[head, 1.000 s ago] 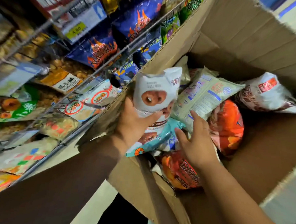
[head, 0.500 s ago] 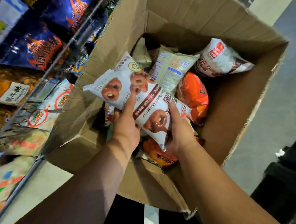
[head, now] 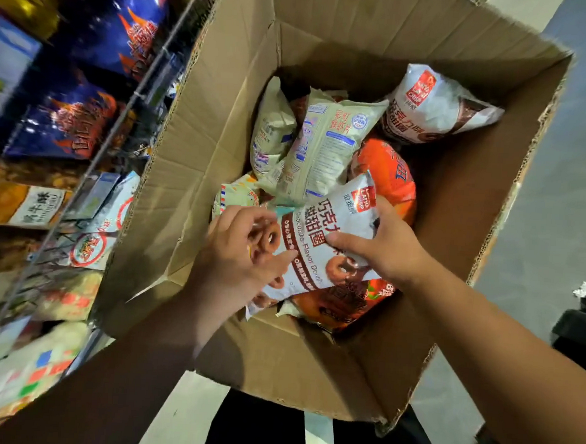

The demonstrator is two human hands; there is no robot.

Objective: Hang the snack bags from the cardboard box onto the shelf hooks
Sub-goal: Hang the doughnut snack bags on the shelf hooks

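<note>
A white and brown chocolate doughnut snack bag (head: 332,224) hangs over the open cardboard box (head: 200,140), held by both hands. My left hand (head: 238,256) pinches its left edge, with the thumb lying on the front. My right hand (head: 386,248) grips its right side, thumb across the printed face. Inside the box lie pale green bags (head: 323,148), an orange bag (head: 391,169), a second doughnut bag (head: 429,106) at the far right, and another orange bag (head: 334,303) under the held one. The wire shelf (head: 118,132) is on the left.
Blue flame-print bags (head: 74,122) and several other snack packs hang or lie on the shelf, close against the box's left flap. Grey floor runs to the right of the box, with a dark object (head: 581,315) at the right edge.
The doughnut bag has turned from upright to lying slanted over the box. My right hand moved from beside it to gripping its right side. The view swung right, away from the shelf.
</note>
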